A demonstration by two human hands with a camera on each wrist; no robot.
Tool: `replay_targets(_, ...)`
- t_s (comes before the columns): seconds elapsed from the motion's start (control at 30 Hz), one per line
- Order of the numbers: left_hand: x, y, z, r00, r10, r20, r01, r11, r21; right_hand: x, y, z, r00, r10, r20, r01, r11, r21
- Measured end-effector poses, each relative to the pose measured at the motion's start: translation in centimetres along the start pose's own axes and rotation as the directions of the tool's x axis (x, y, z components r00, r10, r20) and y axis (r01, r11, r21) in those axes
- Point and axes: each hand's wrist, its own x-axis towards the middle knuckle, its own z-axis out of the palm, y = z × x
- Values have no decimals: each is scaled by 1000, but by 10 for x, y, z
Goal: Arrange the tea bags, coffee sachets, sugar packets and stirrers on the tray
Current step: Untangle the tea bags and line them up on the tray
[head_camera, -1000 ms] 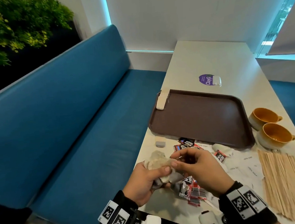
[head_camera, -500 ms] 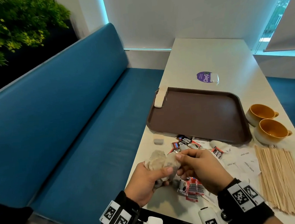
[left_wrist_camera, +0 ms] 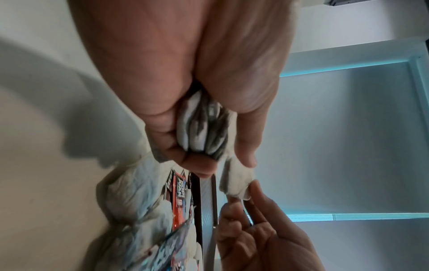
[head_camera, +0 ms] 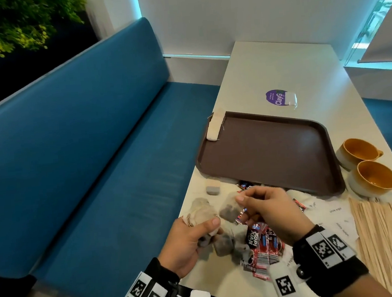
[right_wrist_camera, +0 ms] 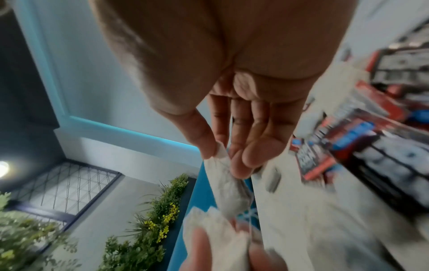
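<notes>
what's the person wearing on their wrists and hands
Both hands are bare, with no gloves or rings in view. The left hand and right hand each have a black wristband carrying white squares printed with black fiducial markers, plus a white camera module with its own marker. No sleeves show.
</notes>
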Motion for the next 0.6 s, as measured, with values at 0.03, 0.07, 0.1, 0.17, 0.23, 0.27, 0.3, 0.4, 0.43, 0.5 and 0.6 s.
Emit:
replay_targets(0.03, 3, 1, -3, 1000, -8, -18, 8, 1000, -19, 7, -7, -1, 1000, -27, -6, 27, 999, -23)
replay_targets(0.07, 5, 3, -5, 999, -18, -29, 17, 999, -35, 15, -13, -3, 999, -53, -14, 52, 998, -34)
replay_targets(0.1, 7, 5, -7, 999, -30, -39, 28, 998, -51, 25, -20, -5, 997, -71, -26, 70, 997, -37)
replay_targets(0.17, 11, 6, -12, 995, -64, -71, 59, 995, -75, 48, -35, -6, 993, -93, -72, 89, 995, -52)
replay_targets(0.23, 15, 5, -15, 989, -101, -105, 93, 993, -74, 76, -46, -5, 986, -117, -121, 113, 993, -41)
replay_targets(0.27, 16, 4, -15, 987, -111, -117, 102, 992, -80, 92, -50, -4, 981, -137, -137, 132, 990, -45)
replay_targets(0.3, 18, 3, -16, 985, -118, -122, 107, 990, -95, 106, -54, -2, 976, -158, -148, 150, 987, -64)
replay_targets(0.4, 22, 0, -18, 981, -141, -132, 122, 983, -140, 147, -58, 6, 973, -179, -146, 158, 977, -145)
replay_targets(0.43, 22, 0, -18, 981, -147, -126, 128, 981, -142, 160, -60, 9, 974, -177, -142, 151, 973, -175)
replay_targets(0.5, 23, 2, -20, 982, -150, -114, 133, 980, -147, 182, -62, 13, 974, -178, -140, 138, 957, -256)
replay_targets(0.6, 24, 2, -22, 982, -159, -106, 148, 983, -105, 209, -62, 16, 987, -143, -69, 100, 899, -426)
